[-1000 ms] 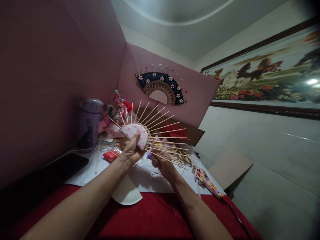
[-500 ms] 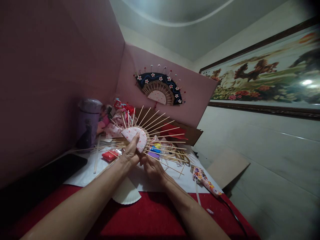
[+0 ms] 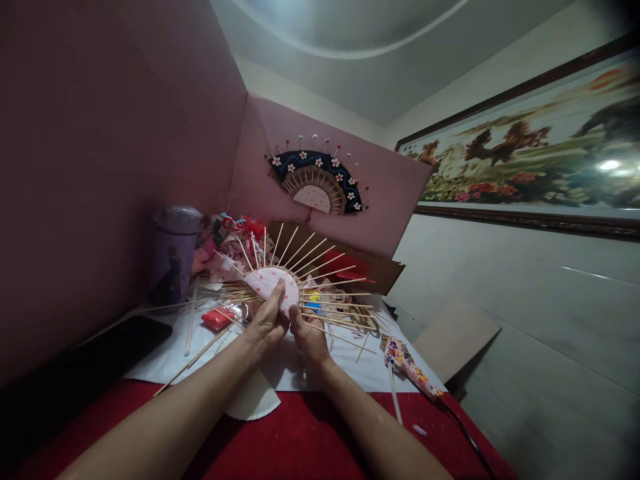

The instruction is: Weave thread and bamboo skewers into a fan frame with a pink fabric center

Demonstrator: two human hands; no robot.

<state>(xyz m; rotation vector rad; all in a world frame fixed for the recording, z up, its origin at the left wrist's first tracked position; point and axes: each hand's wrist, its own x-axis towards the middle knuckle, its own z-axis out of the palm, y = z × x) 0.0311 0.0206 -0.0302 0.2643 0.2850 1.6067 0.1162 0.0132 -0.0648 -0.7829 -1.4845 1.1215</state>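
While both of my hands are occupied with one article, the entries run as follows. Item one: fan frame (image 3: 267,283), half-round, padded in white cloth with pinkish-red dots, light sticks (image 3: 314,251) radiating from its curved edge; held raised over the bench (image 3: 290,440), before me. Left hand (image 3: 270,319): grip closed on the padded piece, thumb flat on the dotted face, fingers behind and mostly hidden. Right hand (image 3: 309,333): grip pinching the lower right edge, thumb in front, fingertips out of sight behind the sticks.

On the bench, red covering with a white sheet (image 3: 360,381) laid over: one red packet (image 3: 218,318), left of my hands; one blue-and-yellow packet (image 3: 313,303), seen behind the sticks; one pale fan-shaped piece (image 3: 256,399), partly under my left forearm; one flower-patterned glue gun (image 3: 411,368), at right, cord trailing; one dark phone-like slab (image 3: 131,339) and one purple tumbler (image 3: 174,257), at left.

On the pink panel (image 3: 383,200) behind: one finished fan (image 3: 320,175), dark blue band, white flowers.
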